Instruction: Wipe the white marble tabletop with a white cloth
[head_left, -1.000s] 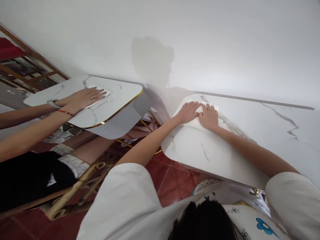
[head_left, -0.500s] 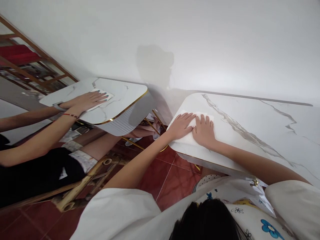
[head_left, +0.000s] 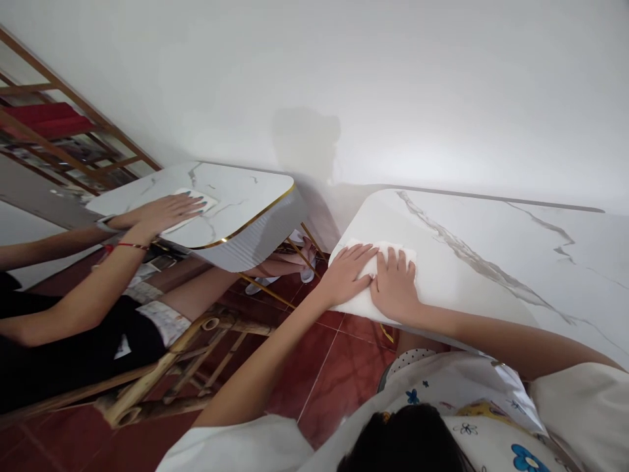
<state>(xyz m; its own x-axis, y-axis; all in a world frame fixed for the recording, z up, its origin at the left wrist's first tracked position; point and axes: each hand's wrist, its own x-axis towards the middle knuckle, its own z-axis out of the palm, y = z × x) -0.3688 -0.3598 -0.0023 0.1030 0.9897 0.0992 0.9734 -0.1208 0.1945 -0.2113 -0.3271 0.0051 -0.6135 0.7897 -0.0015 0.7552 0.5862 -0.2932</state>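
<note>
A white cloth [head_left: 361, 294] lies flat at the rounded left end of a white marble-patterned table [head_left: 472, 242]. On its left part rests my left hand [head_left: 348, 270], palm down with the fingers spread. Beside it my right hand [head_left: 394, 283] presses flat on the cloth, fingers apart and pointing toward the wall. The two thumbs nearly meet; whether they touch I cannot tell. Part of the cloth is hidden under both hands.
To the left, another person's hands [head_left: 171, 211] lie on a white cloth [head_left: 211, 204] on a second marble-patterned table [head_left: 240, 190] with gold trim. That person sits on a bamboo chair [head_left: 171, 367]. A wooden shelf [head_left: 69, 141] stands far left. A white wall [head_left: 442, 85] backs both tables.
Both my hands and the cloth have slid toward me, to the table's near edge. The other person's hands have shifted slightly left. The view has tipped a little.
</note>
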